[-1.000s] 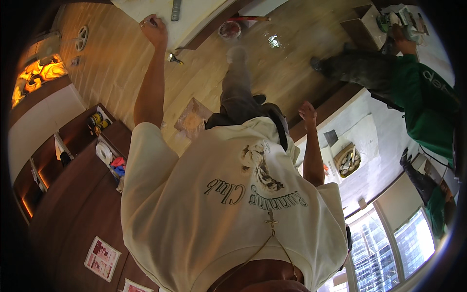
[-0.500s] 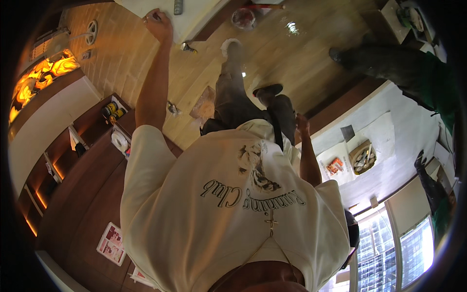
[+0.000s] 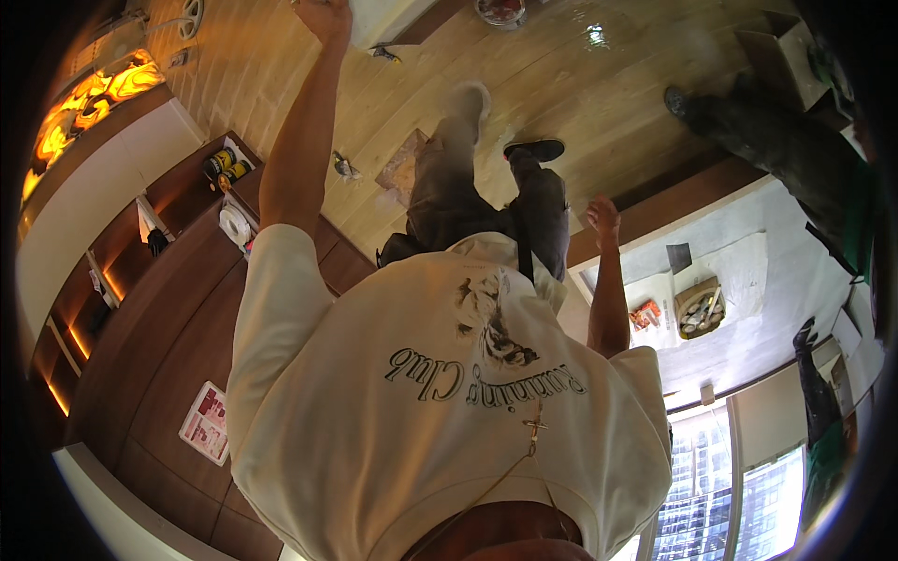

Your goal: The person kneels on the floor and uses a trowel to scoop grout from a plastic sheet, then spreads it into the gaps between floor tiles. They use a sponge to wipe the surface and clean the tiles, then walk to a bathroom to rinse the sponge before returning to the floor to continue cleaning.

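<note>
My left arm reaches far forward, and its hand is cut by the upper edge beside the corner of a white tabletop. Its fingers are mostly out of the picture, so what they hold cannot be seen. My right hand is held out at my right side, next to the brown edge of a grey-white counter. Its fingers are curled in loosely and nothing shows in them. On that counter lie an orange-red packet and a basket of pale rounded pieces.
Wooden floor bears a round clear container, a small dark tool, a crumpled packet and a brown flat piece. Brown shelving with cans and a white roll stands left. Another person's dark-trousered leg is right.
My left hand has moved forward to the upper edge. My right hand has swung up and outward from beside my thigh. The grey object on the white tabletop has left the view.
</note>
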Demonstrator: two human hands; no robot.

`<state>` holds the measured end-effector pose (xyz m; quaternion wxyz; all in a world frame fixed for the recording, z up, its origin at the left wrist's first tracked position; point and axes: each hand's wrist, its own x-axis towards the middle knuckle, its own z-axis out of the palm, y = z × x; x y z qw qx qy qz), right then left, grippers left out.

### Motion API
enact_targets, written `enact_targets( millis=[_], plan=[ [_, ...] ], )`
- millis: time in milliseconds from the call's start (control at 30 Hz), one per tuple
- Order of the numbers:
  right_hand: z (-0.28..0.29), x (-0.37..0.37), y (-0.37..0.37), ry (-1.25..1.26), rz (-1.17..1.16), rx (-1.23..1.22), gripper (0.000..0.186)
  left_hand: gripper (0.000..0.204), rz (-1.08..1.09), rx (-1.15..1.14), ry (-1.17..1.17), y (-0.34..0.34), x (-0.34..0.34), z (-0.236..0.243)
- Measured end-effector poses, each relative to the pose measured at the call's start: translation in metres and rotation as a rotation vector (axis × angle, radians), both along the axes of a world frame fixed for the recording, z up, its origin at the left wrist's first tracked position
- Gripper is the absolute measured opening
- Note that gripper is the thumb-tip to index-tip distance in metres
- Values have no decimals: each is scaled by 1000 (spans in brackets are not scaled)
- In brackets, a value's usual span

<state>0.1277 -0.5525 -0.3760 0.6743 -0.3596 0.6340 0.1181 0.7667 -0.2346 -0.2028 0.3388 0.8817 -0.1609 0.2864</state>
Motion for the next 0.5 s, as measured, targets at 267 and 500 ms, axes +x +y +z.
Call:
enact_targets(
  millis=[267,500],
  plan=[
    [3,21,-6,-165,76,-3,37,16,71,98,150,-30,-23,39],
    [4,35,-16,-57,190,-50,38,17,29,11,-27,-13,-12,18]
  ],
)
